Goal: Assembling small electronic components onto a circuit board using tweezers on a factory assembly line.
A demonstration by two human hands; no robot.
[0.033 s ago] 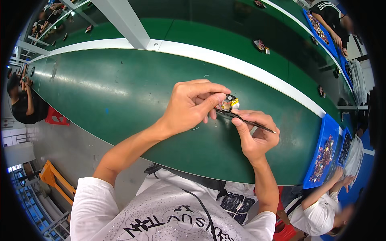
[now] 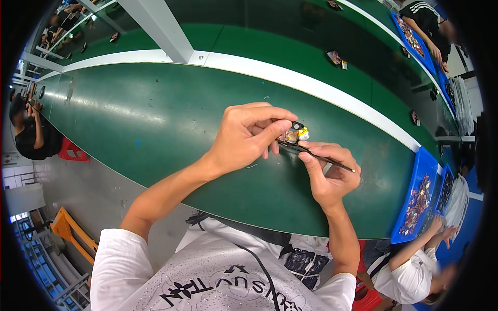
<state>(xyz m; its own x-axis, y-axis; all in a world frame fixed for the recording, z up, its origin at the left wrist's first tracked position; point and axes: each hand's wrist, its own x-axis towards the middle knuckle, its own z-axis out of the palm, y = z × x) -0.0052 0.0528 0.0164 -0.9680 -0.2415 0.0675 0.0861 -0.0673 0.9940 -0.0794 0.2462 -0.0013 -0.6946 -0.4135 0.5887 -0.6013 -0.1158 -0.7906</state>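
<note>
The left hand (image 2: 248,136) pinches a small black-cased electronic device (image 2: 292,136). The right hand (image 2: 334,176) holds a slim black rod-shaped tool (image 2: 336,162).

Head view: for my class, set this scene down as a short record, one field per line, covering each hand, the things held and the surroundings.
Left hand: the left hand pinches a small black-cased device
Device: wires exposed, a silver-and-yellow piece at its right side
Right hand: the right hand grips a slim dark tool, one end at the device
Surface: green table, below both hands
Right side: blue bin of small parts
</note>
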